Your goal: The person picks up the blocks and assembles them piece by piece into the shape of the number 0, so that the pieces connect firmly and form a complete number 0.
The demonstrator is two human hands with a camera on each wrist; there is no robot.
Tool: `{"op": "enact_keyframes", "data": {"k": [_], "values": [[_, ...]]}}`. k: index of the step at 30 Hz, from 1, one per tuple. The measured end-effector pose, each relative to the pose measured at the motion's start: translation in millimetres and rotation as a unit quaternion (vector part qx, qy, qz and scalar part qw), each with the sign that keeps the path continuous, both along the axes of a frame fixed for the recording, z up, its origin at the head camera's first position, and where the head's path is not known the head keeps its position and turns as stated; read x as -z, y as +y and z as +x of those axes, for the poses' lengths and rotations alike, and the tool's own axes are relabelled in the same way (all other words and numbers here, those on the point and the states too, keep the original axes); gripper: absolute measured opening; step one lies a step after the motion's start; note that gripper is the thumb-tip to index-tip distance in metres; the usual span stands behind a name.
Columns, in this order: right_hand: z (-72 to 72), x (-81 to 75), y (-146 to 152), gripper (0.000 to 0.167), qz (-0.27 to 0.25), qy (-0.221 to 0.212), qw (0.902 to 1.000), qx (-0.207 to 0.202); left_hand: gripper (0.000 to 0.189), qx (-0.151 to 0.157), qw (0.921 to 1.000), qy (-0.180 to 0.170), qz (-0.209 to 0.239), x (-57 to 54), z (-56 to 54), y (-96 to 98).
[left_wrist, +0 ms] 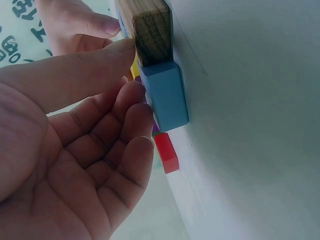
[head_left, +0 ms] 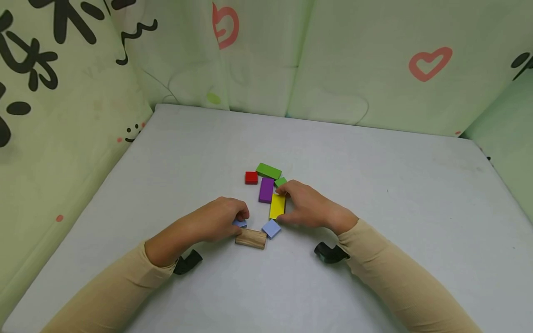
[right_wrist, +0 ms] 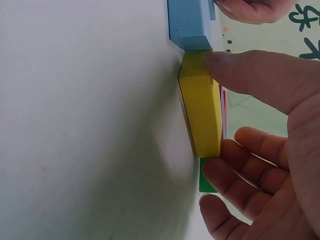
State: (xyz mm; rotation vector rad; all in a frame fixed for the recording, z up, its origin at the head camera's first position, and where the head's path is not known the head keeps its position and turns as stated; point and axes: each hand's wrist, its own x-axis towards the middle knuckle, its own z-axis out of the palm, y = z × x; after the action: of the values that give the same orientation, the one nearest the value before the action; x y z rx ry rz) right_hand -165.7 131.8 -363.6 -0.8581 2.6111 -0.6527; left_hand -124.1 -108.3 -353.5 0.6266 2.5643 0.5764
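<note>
Yellow block [head_left: 277, 206] sits mid-layout on the counter [head_left: 374, 194], pinched end to end by the right grip [head_left: 309, 206], with the purple block [head_left: 266, 190] at its 11 o'clock, small green block [head_left: 281, 182] at 12, right blue block [head_left: 271, 229] between 6 and 7. Left grip [head_left: 218, 219] curls about the left blue block [head_left: 240, 223] at yellow's 8 o'clock, thumb against the wooden block [head_left: 251, 238]. Main risk, I'd say: neighbours sit so tight that overpushing with either thumb could skew adjoining blocks.

Both arms [head_left: 112, 284] forward — fingers [left_wrist: 132, 170] bent
</note>
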Motion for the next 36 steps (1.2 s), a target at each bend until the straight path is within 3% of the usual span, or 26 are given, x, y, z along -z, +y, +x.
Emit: {"op": "enact_keyframes", "data": {"k": [10,22,36], "values": [[-0.3,-3.4,2,0.059,-0.012,0.011,0.9999,0.005,0.023,-0.006,1.0000,-0.003,0.004,-0.1,1.5,-0.7],[-18.4,-12.0,3,0.054,-0.021,0.028,0.9973,0.065,0.024,0.000,1.0000,0.003,-0.002,-0.4,1.4,-1.2],[-38.0,-5.6,-5,0.049,0.014,-0.006,0.9955,0.093,0.024,0.002,1.0000,0.007,0.005,0.6,1.5,-1.6]]}}
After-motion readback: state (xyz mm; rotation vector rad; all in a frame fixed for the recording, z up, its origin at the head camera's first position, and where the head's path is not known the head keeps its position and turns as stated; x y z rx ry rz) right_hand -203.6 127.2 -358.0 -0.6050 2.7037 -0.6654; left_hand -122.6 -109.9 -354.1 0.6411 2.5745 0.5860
